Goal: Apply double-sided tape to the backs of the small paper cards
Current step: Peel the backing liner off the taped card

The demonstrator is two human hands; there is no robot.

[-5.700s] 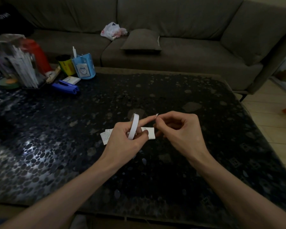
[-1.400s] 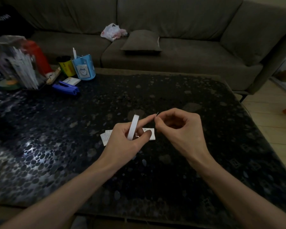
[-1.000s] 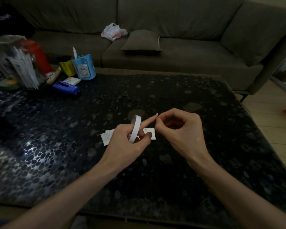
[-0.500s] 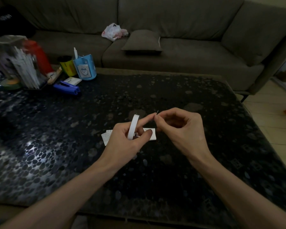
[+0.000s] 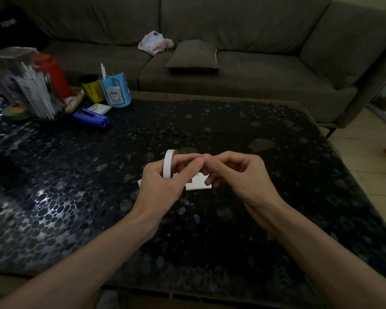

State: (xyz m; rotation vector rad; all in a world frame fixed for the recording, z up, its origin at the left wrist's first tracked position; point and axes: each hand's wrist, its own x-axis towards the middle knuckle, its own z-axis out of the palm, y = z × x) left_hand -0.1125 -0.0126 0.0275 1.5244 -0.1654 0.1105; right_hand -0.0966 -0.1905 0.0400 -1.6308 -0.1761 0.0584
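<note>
Black pebbled table (image 5: 265, 139) bears paper cards (image 5: 198, 185) before a brown sofa (image 5: 250, 79).

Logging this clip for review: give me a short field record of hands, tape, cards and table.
left hand: grips tape roll
right hand: fingers curled, tips at left fingertips; anything pinched is hidden
paper cards: flat on table, partly under the hands
table: dark, pebble-patterned
far left of table: blue stapler, blue pen holder
</note>
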